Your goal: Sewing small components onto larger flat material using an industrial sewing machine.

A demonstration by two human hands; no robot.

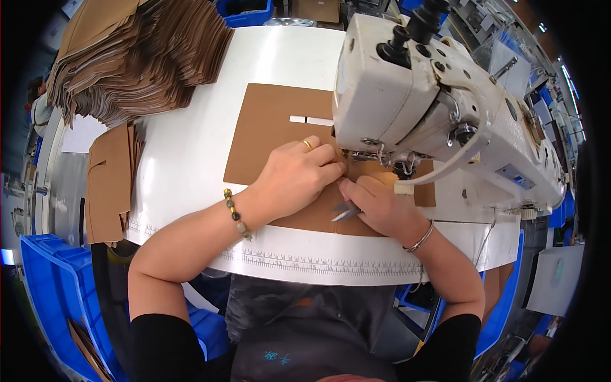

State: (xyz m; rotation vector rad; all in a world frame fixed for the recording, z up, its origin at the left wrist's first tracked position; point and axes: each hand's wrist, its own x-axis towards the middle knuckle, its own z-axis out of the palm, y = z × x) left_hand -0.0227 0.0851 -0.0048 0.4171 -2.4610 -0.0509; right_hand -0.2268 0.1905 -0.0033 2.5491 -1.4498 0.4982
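A flat brown panel (270, 137) with a narrow slot near its far side lies on the white table, partly under the head of a sewing machine (375, 89). My left hand (296, 175) rests over the panel beside the needle area, its fingers closed together; what they pinch, if anything, is hidden. Close against it, my right hand (385, 207) is closed too. Small thread snips (345, 212) jut out of the right hand toward the left, their blades over the panel. The fingertips of both hands nearly meet.
A tall stack of brown panels (140, 57) fills the table's far left. Several more folded brown pieces (108, 181) hang by the left edge. A ruler strip (305, 264) runs along the near edge of the table. Blue bins (60, 274) stand below at the left.
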